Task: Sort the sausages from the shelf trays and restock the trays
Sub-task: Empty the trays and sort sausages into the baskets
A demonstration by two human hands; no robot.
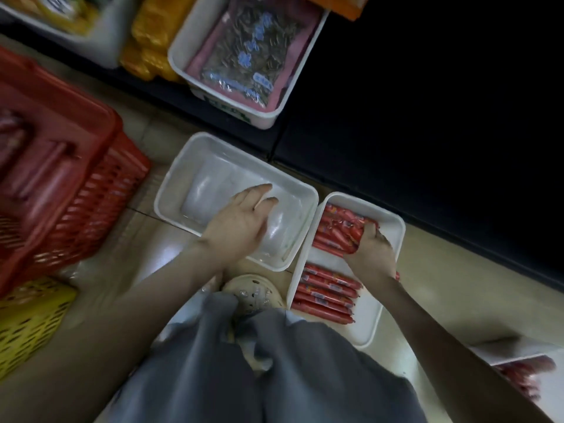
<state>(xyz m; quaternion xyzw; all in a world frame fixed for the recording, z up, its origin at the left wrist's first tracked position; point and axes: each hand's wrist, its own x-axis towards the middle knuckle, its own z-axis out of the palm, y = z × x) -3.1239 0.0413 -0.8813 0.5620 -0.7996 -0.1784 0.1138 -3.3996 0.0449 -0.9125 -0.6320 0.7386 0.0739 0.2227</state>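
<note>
Left hand [241, 221] reached into left tray [171, 190], fingers loosely apart, holding nothing. Right hand [370, 251] fingers clamped on red sausages [338, 230] in right tray [395, 236].

The pale tiled floor [442, 270] carries a plastic-lined white tray [171, 190] at centre. Just beside it on the right is a second tray [370, 328] of sausages [326, 288]. A red basket [100, 190] stands left, a yellow basket [27, 325] nearer left, and a third tray [503, 351] near right.

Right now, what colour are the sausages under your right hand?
The plastic-wrapped sausages are red; head view.
</note>
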